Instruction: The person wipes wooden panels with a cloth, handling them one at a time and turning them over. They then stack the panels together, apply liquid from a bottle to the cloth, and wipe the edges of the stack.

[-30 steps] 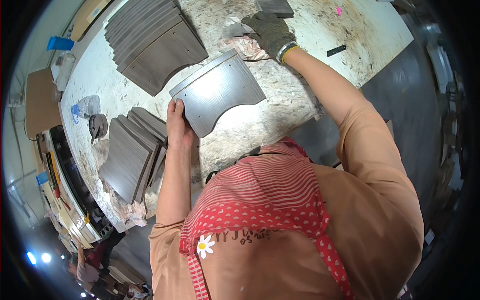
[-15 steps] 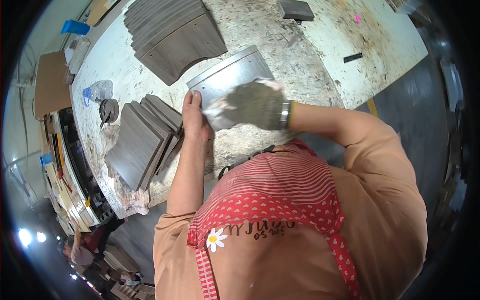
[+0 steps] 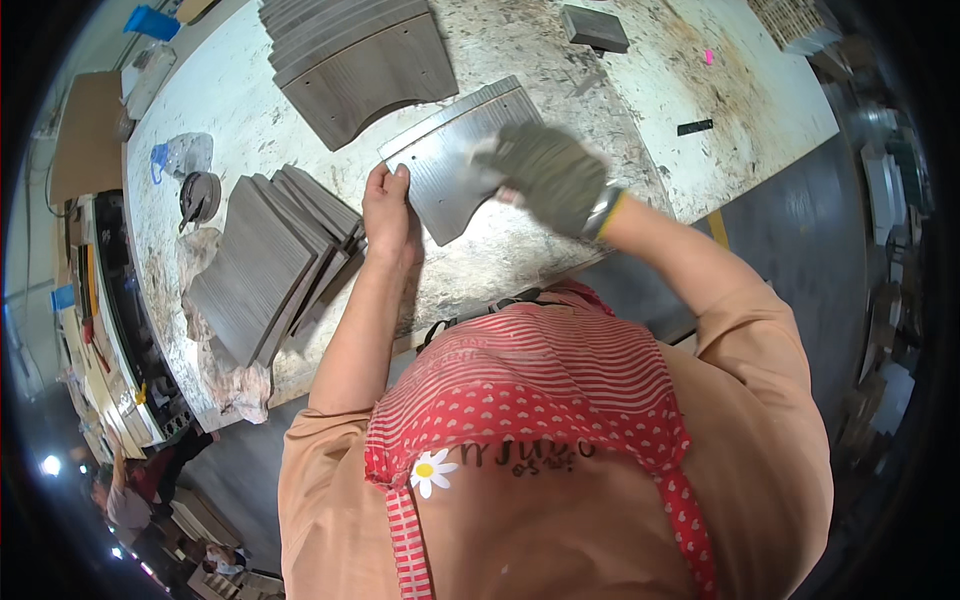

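Note:
A grey wood-grain panel point(image 3: 440, 190) with a curved lower edge and small holes lies on the worktable in front of me. My left hand point(image 3: 388, 215) is bare and grips the panel's left edge, thumb on top. My right hand point(image 3: 555, 180), in a dark grey-green work glove, is over the panel's right part, smeared by motion. A whitish rag point(image 3: 484, 162) shows as a pale blur at its fingertips, mostly hidden under the glove. Left of my left hand leans a fanned stack of similar panels point(image 3: 255, 265). Beyond the held panel stands a row of more panels point(image 3: 365, 85).
The stained white worktable point(image 3: 500, 255) carries a clear plastic bottle point(image 3: 190, 155), a round dark tape roll point(image 3: 200, 198) and a crumpled cloth point(image 3: 238, 388) at left. A grey block point(image 3: 595, 28), a black strip point(image 3: 695, 127) and a pink bit point(image 3: 709, 57) lie at right.
My right hand has moved right and slightly up across the panel, uncovering its curved lower edge and taking the rag along. My left hand stays at the panel's left edge.

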A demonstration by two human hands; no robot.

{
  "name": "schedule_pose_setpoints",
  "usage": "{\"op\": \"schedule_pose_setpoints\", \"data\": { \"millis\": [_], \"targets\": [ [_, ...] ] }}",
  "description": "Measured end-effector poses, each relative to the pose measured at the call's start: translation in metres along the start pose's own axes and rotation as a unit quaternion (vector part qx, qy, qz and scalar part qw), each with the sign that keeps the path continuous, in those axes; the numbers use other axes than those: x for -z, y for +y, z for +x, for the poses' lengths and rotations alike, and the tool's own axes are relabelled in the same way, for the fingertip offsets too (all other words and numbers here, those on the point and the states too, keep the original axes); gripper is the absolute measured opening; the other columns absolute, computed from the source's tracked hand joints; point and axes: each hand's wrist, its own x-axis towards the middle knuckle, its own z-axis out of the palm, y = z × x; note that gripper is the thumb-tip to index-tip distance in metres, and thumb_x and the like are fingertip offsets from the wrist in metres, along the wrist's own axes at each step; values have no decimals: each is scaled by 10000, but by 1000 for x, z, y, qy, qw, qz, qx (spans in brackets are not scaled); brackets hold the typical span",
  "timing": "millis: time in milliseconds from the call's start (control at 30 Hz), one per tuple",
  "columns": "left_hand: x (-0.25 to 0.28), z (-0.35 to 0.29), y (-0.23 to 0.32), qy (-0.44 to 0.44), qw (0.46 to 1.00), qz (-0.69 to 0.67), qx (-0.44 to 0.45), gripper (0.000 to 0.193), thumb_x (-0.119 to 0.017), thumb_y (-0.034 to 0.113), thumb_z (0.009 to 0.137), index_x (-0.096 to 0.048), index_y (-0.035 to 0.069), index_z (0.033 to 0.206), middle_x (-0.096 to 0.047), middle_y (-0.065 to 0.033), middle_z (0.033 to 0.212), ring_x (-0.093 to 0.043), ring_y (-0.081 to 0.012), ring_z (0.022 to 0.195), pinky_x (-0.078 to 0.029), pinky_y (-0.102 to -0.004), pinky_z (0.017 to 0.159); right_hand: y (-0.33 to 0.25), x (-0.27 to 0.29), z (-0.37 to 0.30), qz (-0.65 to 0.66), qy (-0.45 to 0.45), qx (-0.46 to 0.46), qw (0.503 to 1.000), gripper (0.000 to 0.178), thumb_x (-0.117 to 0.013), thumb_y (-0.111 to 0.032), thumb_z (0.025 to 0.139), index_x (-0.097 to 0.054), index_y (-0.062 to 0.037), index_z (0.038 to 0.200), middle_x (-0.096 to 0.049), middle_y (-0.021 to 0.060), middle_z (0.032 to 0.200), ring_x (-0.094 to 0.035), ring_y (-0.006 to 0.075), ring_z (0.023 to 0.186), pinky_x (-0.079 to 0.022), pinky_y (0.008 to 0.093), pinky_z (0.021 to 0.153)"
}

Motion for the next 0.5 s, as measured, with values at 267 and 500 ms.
{"op": "schedule_pose_setpoints", "data": {
  "millis": [267, 500],
  "targets": [
    [12, 8, 0, -28, 998, 60, -1, 325, -555, 100, 936, -470, -40, 1217, -589, -63, 1030, -541, -135, 937, -439, -275, 871, 79, 30, -73, 130, -176, -298, 929, 319, -662, -108, 759, -630, -50, 1072, -583, 138, 961, -578, 309, 920, -469, 375, 829],
    [-3, -7, 7, -46, 999, -8, -19, 376, -522, 57, 944, -413, -47, 1289, -601, -96, 1106, -558, -164, 1027, -424, -299, 945, 101, 27, -83, 249, 90, -391, 881, 379, -620, -225, 864, -581, -57, 1202, -619, 162, 1138, -605, 287, 1025, -464, 358, 885]
  ]
}}
